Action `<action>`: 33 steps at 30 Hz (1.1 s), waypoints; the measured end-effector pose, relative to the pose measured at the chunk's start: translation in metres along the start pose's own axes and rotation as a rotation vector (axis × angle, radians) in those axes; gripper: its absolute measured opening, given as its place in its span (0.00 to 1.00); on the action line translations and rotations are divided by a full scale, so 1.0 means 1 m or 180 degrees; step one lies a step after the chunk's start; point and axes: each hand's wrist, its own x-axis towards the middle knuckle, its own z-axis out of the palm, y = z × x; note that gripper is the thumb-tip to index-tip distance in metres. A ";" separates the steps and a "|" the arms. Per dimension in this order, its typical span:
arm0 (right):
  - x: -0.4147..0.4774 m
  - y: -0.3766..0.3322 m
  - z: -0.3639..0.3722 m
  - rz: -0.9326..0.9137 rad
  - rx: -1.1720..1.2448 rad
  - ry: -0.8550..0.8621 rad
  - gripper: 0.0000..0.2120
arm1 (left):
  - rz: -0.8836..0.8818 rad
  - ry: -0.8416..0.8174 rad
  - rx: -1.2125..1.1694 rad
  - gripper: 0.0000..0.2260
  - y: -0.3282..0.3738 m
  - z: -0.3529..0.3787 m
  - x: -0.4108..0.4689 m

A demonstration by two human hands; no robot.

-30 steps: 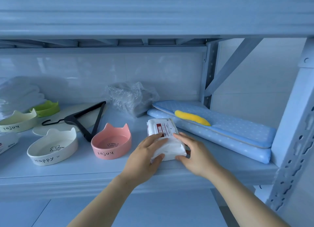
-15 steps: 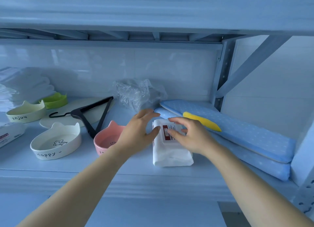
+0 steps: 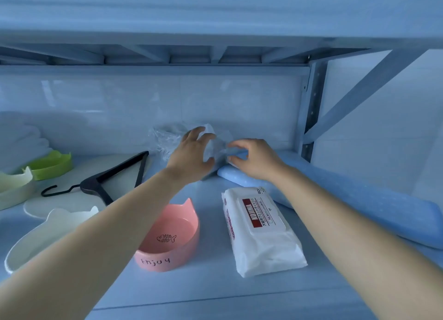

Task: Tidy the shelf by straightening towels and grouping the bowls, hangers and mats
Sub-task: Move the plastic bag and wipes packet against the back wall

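Early going: pink bowl (image 3: 172,238), white bowl (image 3: 48,231) and hanger (image 3: 112,176) lie scattered, ungrouped, while left hand (image 3: 191,156), fingers spread, and right hand (image 3: 259,159), fingers curved apart, reach at the plastic bag (image 3: 165,137), gripping nothing.

Bowls, hanger and mats spread along the shelf (image 3: 211,291).
Pink bowl (image 3: 167,238) upright front centre, white bowl (image 3: 48,233) to its left, green bowl (image 3: 51,165) and cream bowl (image 3: 14,183) far left; black hanger (image 3: 112,176) flat behind; blue dotted mats (image 3: 359,200) stacked right.
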 end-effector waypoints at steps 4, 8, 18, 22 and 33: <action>0.038 0.005 0.012 0.0043 -0.0265 0.0009 0.21 | 0.0272 0.0139 0.0332 0.26 -0.019 0.007 0.024; 0.064 0.006 0.021 0.0146 -0.0463 -0.0070 0.27 | 0.0251 -0.0198 0.0452 0.29 -0.036 0.015 0.047; 0.090 0.008 0.064 0.0013 -0.1103 -0.0499 0.28 | 0.0314 -0.0546 0.0379 0.20 -0.082 0.009 0.052; 0.094 0.003 0.072 -0.0055 -0.1095 -0.0365 0.23 | 0.0442 -0.0653 0.0438 0.22 -0.092 0.007 0.047; 0.097 -0.004 0.078 -0.0251 -0.0600 0.0073 0.17 | 0.0713 -0.0697 0.0232 0.20 -0.126 0.001 0.043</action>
